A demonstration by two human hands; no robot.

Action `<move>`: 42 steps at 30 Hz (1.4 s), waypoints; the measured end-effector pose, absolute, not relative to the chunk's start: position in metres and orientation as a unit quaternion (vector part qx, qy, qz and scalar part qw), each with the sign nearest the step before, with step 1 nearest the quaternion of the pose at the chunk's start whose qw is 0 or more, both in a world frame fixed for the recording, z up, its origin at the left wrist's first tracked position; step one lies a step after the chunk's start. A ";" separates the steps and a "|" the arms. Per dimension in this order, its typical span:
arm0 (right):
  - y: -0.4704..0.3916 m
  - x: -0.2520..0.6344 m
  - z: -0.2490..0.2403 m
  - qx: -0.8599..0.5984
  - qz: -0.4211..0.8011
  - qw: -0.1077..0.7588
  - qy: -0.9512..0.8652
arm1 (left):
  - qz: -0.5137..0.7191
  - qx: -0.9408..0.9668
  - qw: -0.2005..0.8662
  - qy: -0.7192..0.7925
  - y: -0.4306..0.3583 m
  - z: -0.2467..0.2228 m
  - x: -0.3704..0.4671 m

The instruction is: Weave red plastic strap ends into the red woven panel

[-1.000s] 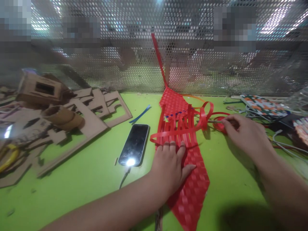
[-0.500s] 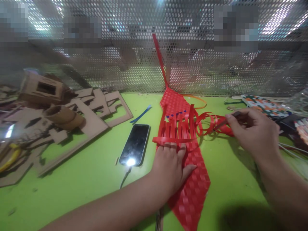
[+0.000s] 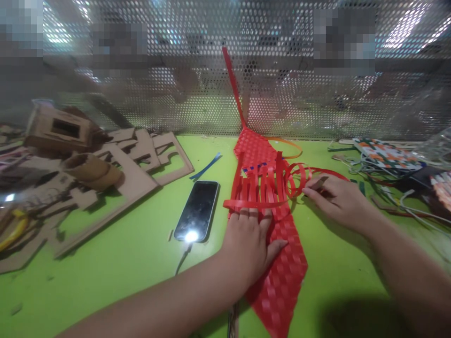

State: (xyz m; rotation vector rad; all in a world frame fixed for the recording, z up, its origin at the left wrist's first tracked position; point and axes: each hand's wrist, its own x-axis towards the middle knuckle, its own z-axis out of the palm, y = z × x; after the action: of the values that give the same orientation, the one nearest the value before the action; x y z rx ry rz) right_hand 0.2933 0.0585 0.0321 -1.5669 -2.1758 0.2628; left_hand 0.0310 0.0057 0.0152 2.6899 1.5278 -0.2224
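A woven red strap piece [image 3: 287, 281] lies lengthwise on the green table, with loose upright strips [image 3: 262, 185] at its middle. My left hand [image 3: 246, 244] presses flat on the weave, fingers spread, just below a red strip [image 3: 253, 204] that crosses it. Beyond the loose strips is a second woven part [image 3: 255, 145] with small blue squares along its near edge. To the right, my right hand [image 3: 327, 195] is closed in a pinch on a thin brownish strip [image 3: 322, 182], beside loops of red strap [image 3: 298, 178]. Its exact kind is unclear.
Left of the weave lie a phone [image 3: 197, 211] with a cable and a blue strip [image 3: 206, 165]. Cardboard pieces [image 3: 116, 202] pile up at the left. A perforated metal screen [image 3: 197, 94] stands behind. A patterned woven piece [image 3: 385, 152] and cables [image 3: 419, 206] lie right.
My right hand has moved left and slightly down with the thin brownish strip, coming close to the red loops. My left hand stays in place on the weave.
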 end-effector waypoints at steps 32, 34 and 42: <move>0.061 0.279 0.025 -0.519 0.306 0.187 -0.776 | -0.090 0.867 0.032 0.489 0.007 0.016 0.032; 0.061 0.279 0.026 -0.522 0.321 0.186 -0.768 | -0.090 0.867 0.033 0.490 0.007 0.015 0.032; 0.062 0.281 0.026 -0.522 0.369 0.173 -0.749 | -0.079 0.864 0.028 0.496 0.006 0.014 0.033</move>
State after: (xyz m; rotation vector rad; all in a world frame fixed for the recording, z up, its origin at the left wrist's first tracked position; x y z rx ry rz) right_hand 0.2809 0.0621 0.0258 -1.4811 -2.1250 1.0480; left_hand 0.0328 0.0064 0.0143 2.6676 1.5310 -0.2434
